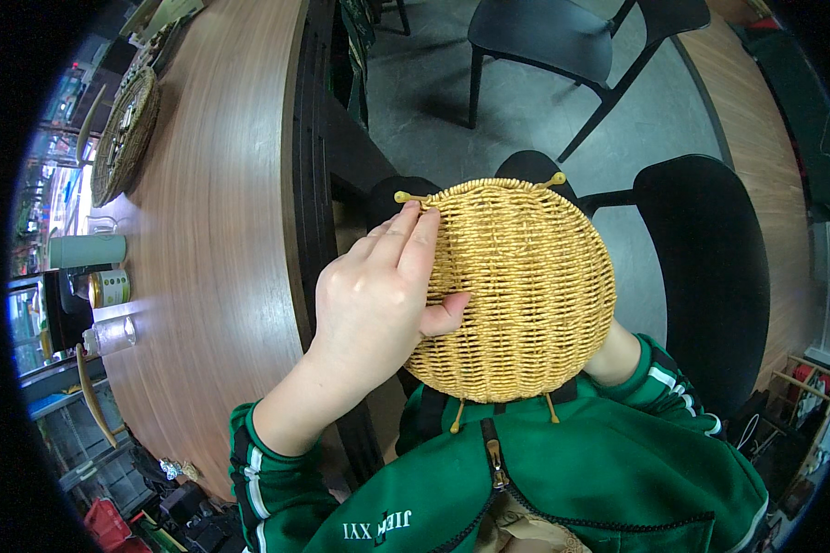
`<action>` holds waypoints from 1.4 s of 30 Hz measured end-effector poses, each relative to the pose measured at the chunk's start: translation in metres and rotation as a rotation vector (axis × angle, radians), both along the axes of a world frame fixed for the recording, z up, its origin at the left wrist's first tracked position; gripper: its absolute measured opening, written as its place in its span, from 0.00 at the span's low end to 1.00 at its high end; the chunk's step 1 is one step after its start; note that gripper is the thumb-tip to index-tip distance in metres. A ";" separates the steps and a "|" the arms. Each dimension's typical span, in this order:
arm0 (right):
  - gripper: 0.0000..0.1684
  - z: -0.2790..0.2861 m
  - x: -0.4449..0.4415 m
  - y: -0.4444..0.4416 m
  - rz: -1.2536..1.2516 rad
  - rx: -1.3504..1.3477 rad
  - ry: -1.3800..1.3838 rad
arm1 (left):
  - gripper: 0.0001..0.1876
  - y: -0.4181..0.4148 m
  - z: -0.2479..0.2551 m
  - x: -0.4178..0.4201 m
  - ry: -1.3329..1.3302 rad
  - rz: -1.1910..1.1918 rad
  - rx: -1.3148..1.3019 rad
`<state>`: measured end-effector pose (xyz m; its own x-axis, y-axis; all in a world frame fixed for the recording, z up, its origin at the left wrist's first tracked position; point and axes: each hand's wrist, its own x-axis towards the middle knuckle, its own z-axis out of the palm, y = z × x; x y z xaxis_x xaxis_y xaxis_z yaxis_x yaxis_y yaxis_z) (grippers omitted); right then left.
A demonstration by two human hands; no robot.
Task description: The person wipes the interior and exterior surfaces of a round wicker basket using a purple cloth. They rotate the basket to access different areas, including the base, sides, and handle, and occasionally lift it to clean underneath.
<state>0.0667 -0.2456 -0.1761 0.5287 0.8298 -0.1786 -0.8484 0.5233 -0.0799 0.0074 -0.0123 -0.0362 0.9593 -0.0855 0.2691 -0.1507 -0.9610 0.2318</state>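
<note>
A rounded piece of golden-yellow woven wickerwork (pixel 519 290), which looks like a basket or bag, is up in front of my chest and lap. Short stalks with knobbed ends stick out of it, two at the top and two at the bottom. My left hand (pixel 380 276) is on its left side. The fingertips touch the upper left rim beside one knob (pixel 402 197), and the thumb presses on the woven face. Behind the lower right side goes my right hand (pixel 610 356); only the wrist area shows, and its fingers are hidden by the weave.
A wood-topped table (pixel 228 207) stands on my left. On it are a round woven tray (pixel 126 138), a pale green cup (pixel 88 251), a labelled jar (pixel 111 288) and a clear container (pixel 114 335). Black chairs (pixel 705 276) stand to the right and ahead (pixel 543 38).
</note>
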 end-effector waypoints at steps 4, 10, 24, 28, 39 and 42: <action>0.25 0.002 0.001 0.001 0.002 0.012 -0.002 | 0.38 0.001 0.005 0.001 0.058 0.015 -0.077; 0.25 0.009 0.000 0.004 0.011 0.060 -0.002 | 0.38 0.002 0.014 0.006 0.225 0.070 -0.199; 0.25 -0.014 -0.007 -0.003 -0.002 -0.127 0.025 | 0.40 0.001 0.006 0.007 0.202 0.046 -0.198; 0.24 -0.013 -0.007 -0.003 -0.006 -0.128 0.022 | 0.40 -0.004 0.007 0.007 0.192 0.073 -0.157; 0.22 -0.010 0.000 -0.004 -0.019 -0.132 0.001 | 0.41 -0.009 0.001 0.006 0.138 0.078 -0.194; 0.22 -0.009 0.000 -0.005 -0.023 -0.127 0.000 | 0.41 -0.004 -0.001 0.006 0.158 0.055 -0.233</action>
<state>0.0668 -0.2502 -0.1853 0.5477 0.7879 -0.2815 -0.8360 0.5285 -0.1472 0.0137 -0.0165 -0.0369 0.9924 0.0142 0.1223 -0.0445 -0.8849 0.4637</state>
